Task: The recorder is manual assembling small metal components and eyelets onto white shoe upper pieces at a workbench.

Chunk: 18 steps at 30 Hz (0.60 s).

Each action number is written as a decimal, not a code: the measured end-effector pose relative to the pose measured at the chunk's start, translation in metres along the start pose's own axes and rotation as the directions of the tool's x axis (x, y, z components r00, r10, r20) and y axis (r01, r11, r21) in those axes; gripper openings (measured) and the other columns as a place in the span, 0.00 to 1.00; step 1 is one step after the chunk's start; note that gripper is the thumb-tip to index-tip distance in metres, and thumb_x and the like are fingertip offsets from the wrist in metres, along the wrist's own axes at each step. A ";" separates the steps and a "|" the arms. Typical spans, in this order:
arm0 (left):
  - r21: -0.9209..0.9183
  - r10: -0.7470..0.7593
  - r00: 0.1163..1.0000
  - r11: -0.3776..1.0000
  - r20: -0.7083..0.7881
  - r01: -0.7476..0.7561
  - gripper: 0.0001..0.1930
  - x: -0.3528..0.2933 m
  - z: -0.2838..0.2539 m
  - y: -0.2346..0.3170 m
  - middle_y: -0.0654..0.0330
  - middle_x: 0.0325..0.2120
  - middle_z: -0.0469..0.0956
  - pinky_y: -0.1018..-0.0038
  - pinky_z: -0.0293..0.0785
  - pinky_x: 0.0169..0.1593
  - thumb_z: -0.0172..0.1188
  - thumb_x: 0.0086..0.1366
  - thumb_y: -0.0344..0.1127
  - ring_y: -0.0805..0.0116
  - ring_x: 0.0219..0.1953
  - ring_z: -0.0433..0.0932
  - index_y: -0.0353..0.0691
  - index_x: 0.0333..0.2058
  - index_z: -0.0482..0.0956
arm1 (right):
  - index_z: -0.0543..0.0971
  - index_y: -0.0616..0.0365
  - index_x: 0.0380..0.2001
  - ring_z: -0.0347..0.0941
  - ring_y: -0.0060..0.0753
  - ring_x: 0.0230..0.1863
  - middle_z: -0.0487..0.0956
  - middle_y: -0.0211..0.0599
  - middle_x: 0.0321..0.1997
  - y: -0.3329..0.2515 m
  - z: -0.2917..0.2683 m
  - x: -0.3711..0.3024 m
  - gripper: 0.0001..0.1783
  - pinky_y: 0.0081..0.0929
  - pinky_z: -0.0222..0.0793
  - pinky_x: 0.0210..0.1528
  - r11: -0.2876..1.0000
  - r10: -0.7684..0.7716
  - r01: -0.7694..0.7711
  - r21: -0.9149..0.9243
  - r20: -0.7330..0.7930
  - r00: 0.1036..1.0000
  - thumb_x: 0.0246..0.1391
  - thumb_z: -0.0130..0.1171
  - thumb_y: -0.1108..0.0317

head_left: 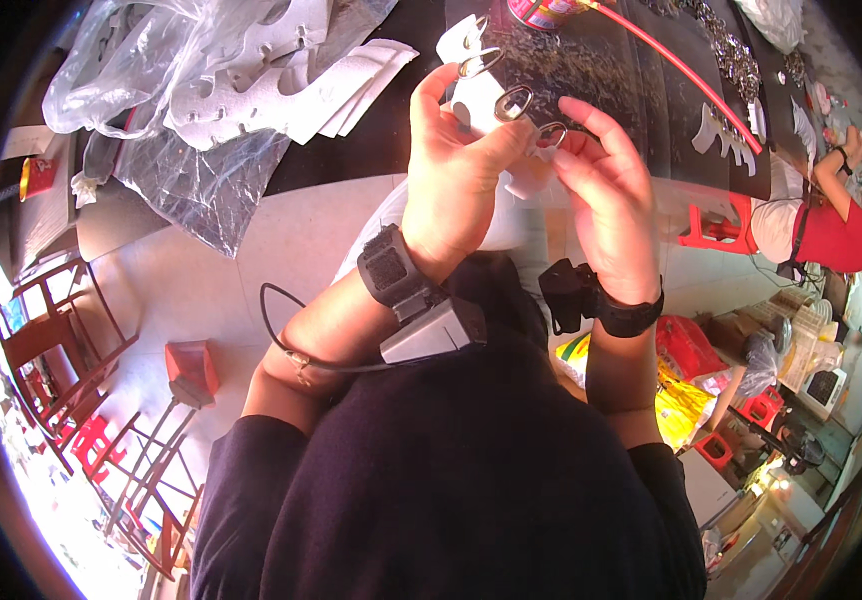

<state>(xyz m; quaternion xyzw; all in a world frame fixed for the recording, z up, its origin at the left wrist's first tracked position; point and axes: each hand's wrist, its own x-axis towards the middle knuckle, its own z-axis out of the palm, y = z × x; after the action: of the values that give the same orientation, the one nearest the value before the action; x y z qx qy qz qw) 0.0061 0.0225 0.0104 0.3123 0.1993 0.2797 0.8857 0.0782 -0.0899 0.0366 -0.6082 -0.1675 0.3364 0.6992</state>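
Over the dark table's near edge, my left hand [454, 185] grips a white shaped piece [477, 96] that looks like card or foam, its thumb laid across the piece. Several dark metal rings [514, 103] sit along that piece, one of them by the left index fingertip. On the other side, my right hand [606, 195] has its thumb and a finger closed at the piece's near end, beside the last ring [551, 135]. Its other fingers are bent and raised. Whether the right fingertips press on the ring or on the white edge is hard to tell.
White cut pieces [296, 95] and clear plastic bags [116, 75] lie at the table's left. A red-labelled can [543, 10] with a red tube [676, 70], a pile of metal rings [736, 50] and another white piece [726, 140] are right. Another person [836, 235] works at far right.
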 end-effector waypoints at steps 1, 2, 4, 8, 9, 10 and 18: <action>0.027 0.017 1.000 0.999 0.002 -0.017 0.33 0.001 -0.002 -0.001 0.53 0.39 0.70 0.74 0.73 0.40 0.58 0.51 0.21 0.67 0.37 0.75 0.35 0.53 0.50 | 0.64 0.64 0.53 0.68 0.23 0.43 0.73 0.35 0.41 -0.001 -0.001 0.000 0.23 0.22 0.60 0.49 0.999 0.006 -0.007 0.038 0.023 1.000 0.53 0.48 0.76; 0.055 0.033 0.999 0.998 0.004 -0.033 0.33 0.001 -0.003 -0.002 0.53 0.38 0.70 0.74 0.74 0.40 0.58 0.51 0.21 0.67 0.36 0.75 0.35 0.53 0.50 | 0.64 0.64 0.53 0.68 0.23 0.43 0.73 0.35 0.41 -0.002 -0.003 0.000 0.23 0.22 0.60 0.49 0.999 0.005 -0.006 0.037 0.026 1.000 0.53 0.48 0.76; 0.072 0.045 0.999 0.996 0.022 -0.047 0.34 0.003 -0.006 -0.001 0.53 0.39 0.69 0.74 0.74 0.39 0.58 0.51 0.21 0.68 0.36 0.75 0.35 0.53 0.50 | 0.63 0.64 0.54 0.67 0.23 0.44 0.73 0.36 0.42 -0.009 -0.006 0.000 0.23 0.23 0.60 0.49 0.997 -0.026 0.027 0.070 -0.013 1.000 0.54 0.47 0.74; 0.121 0.091 0.995 0.988 0.048 -0.096 0.35 -0.001 -0.002 -0.002 0.53 0.40 0.68 0.74 0.75 0.38 0.58 0.51 0.20 0.68 0.36 0.75 0.37 0.54 0.48 | 0.63 0.60 0.53 0.68 0.21 0.40 0.73 0.36 0.39 -0.013 0.005 0.003 0.25 0.18 0.63 0.45 0.956 -0.202 0.196 -0.217 -0.005 0.979 0.50 0.52 0.80; 0.122 0.090 0.995 0.988 0.050 -0.096 0.35 -0.001 -0.002 -0.002 0.53 0.40 0.68 0.74 0.75 0.38 0.58 0.51 0.20 0.68 0.36 0.75 0.37 0.54 0.48 | 0.63 0.58 0.54 0.69 0.21 0.39 0.73 0.36 0.38 -0.013 0.006 0.005 0.27 0.19 0.65 0.45 0.933 -0.209 0.212 -0.290 0.041 0.977 0.48 0.52 0.81; 0.128 0.085 0.994 0.988 0.063 -0.092 0.35 -0.002 -0.001 -0.002 0.53 0.41 0.67 0.74 0.75 0.38 0.57 0.51 0.19 0.68 0.37 0.75 0.37 0.54 0.47 | 0.63 0.58 0.53 0.70 0.22 0.38 0.74 0.35 0.37 -0.009 0.007 0.007 0.28 0.21 0.65 0.44 0.913 -0.242 0.243 -0.328 0.046 0.969 0.46 0.52 0.82; 0.209 0.131 0.988 0.967 0.077 -0.145 0.36 -0.008 -0.001 -0.007 0.54 0.38 0.70 0.77 0.76 0.36 0.60 0.51 0.19 0.67 0.35 0.77 0.37 0.55 0.50 | 0.66 0.59 0.50 0.71 0.23 0.34 0.75 0.33 0.29 -0.005 0.005 0.009 0.28 0.22 0.66 0.42 0.801 -0.284 0.292 -0.522 0.096 0.954 0.41 0.53 0.82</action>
<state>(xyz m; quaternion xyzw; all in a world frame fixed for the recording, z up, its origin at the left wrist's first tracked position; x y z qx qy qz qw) 0.0021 0.0135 0.0070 0.4277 0.1784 0.3076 0.8310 0.0830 -0.0802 0.0413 -0.7426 -0.3488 0.1710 0.5455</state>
